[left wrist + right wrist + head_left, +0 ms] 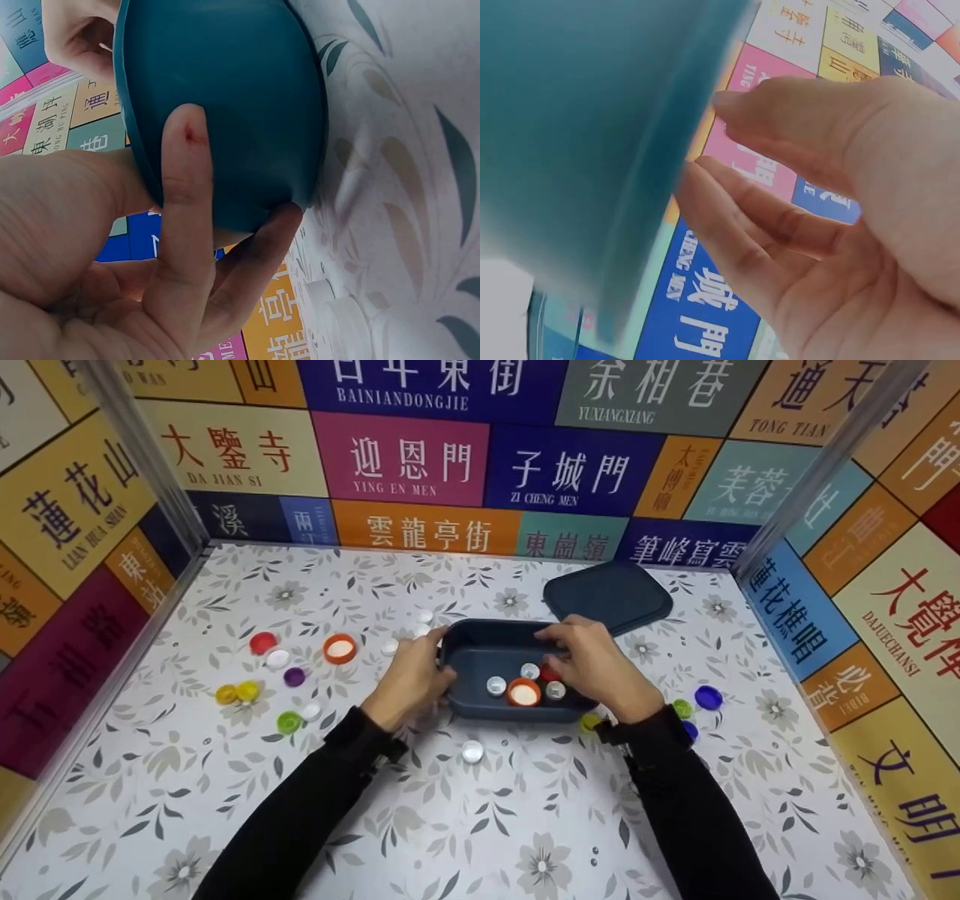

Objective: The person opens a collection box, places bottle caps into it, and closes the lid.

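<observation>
A dark blue-grey rectangular box (pixel 480 652) stands in the middle of the table, seen from outside as a teal wall in both wrist views. At its left end my left hand (pixel 411 679) grips the wall, thumb over the rim and fingers along the outside (pixel 187 225). My right hand (pixel 600 667) reaches over the right end, fingertips inside. Near its thumb lies a red bottle cap (pixel 551 670). In the right wrist view, the thumb and fingers stand apart, their tips partly behind the rim. Also inside are an orange cap (pixel 524 693) and several whitish caps (pixel 496 685).
Left of the box lie loose caps, among them an orange cap (pixel 340 648), a purple cap (pixel 294 677) and a green cap (pixel 289 722). A white cap (pixel 472 751) lies in front. Blue caps (pixel 708 697) lie to the right. Behind rests a dark lid (pixel 611 596), near the printed wall panels.
</observation>
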Demonstrator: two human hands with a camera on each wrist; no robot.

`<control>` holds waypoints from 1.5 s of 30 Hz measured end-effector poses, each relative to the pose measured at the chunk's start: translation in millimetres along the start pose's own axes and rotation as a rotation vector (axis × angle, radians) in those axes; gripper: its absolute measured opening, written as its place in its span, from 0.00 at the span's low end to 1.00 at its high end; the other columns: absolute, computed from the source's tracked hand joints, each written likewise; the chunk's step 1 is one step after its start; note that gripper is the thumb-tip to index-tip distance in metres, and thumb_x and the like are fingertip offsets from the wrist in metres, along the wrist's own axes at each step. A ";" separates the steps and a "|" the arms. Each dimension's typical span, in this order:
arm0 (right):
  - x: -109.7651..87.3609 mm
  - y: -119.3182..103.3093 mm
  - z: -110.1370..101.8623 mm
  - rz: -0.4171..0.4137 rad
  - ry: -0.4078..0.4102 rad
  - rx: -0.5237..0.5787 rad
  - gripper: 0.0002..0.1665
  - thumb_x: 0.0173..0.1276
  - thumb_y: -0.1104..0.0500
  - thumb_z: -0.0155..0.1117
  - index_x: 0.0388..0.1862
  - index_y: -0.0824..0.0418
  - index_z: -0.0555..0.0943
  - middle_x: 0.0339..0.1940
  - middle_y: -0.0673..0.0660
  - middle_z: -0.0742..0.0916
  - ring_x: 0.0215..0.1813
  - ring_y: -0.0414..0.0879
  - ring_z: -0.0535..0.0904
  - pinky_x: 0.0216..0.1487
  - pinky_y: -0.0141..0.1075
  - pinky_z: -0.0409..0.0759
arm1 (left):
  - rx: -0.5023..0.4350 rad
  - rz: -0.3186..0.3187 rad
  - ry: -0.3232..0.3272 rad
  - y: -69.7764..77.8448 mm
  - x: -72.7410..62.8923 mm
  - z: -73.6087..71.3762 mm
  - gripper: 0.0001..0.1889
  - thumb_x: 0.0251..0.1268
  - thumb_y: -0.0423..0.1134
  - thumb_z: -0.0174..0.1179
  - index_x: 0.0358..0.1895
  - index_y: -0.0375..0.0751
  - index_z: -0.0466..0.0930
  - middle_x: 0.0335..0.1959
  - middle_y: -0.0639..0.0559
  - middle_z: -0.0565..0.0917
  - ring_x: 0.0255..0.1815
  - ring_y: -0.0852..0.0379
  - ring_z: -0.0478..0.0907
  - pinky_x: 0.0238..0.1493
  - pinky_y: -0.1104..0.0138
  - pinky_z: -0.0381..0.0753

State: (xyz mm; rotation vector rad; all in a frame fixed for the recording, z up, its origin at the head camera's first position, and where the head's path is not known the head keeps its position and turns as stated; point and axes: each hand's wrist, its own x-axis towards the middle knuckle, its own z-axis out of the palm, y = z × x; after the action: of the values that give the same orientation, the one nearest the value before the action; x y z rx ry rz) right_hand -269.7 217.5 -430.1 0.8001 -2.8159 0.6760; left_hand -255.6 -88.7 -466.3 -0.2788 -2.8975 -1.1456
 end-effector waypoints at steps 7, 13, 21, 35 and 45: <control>-16.2 17.6 -15.7 0.078 0.091 -0.010 0.23 0.81 0.63 0.77 0.71 0.64 0.91 0.60 0.69 0.90 0.60 0.65 0.90 0.62 0.59 0.92 | 0.024 0.023 0.013 -1.3 -1.6 0.4 0.41 0.70 0.29 0.71 0.87 0.30 0.72 0.66 0.25 0.91 0.54 0.36 0.95 0.66 0.50 0.94; -34.6 43.1 -31.1 0.128 0.169 -0.040 0.25 0.80 0.63 0.77 0.73 0.65 0.90 0.62 0.72 0.89 0.66 0.70 0.86 0.70 0.67 0.85 | 0.026 0.029 0.014 0.0 -2.7 0.4 0.40 0.71 0.29 0.71 0.87 0.30 0.73 0.65 0.25 0.92 0.56 0.36 0.93 0.66 0.48 0.93; -59.2 79.1 -50.3 0.306 0.100 -0.054 0.30 0.84 0.56 0.74 0.78 0.69 0.85 0.68 0.79 0.84 0.71 0.77 0.81 0.74 0.75 0.79 | 0.013 -0.039 -0.019 3.2 -1.9 0.8 0.41 0.74 0.30 0.70 0.89 0.34 0.70 0.71 0.27 0.89 0.54 0.39 0.95 0.64 0.52 0.95; -95.4 140.1 -74.1 0.629 -0.157 -0.079 0.51 0.85 0.43 0.71 0.91 0.74 0.65 0.84 0.89 0.67 0.85 0.88 0.60 0.84 0.83 0.63 | 0.002 -0.071 -0.031 3.3 1.2 0.6 0.42 0.74 0.28 0.71 0.91 0.37 0.69 0.69 0.28 0.90 0.35 0.49 0.93 0.51 0.57 0.97; -105.8 162.7 -79.8 0.747 -0.295 -0.034 0.58 0.83 0.39 0.73 0.90 0.77 0.63 0.86 0.88 0.66 0.87 0.88 0.58 0.86 0.81 0.64 | 0.029 -0.016 -0.003 1.6 0.8 0.7 0.42 0.71 0.29 0.69 0.89 0.33 0.71 0.65 0.26 0.92 0.37 0.44 0.95 0.48 0.55 0.97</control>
State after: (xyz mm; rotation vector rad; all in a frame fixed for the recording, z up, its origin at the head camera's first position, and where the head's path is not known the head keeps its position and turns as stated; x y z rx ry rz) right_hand -264.9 426.5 -447.6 -0.2238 -3.3760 0.6181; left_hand -256.0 -87.0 -465.7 -0.2578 -2.9215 -1.1050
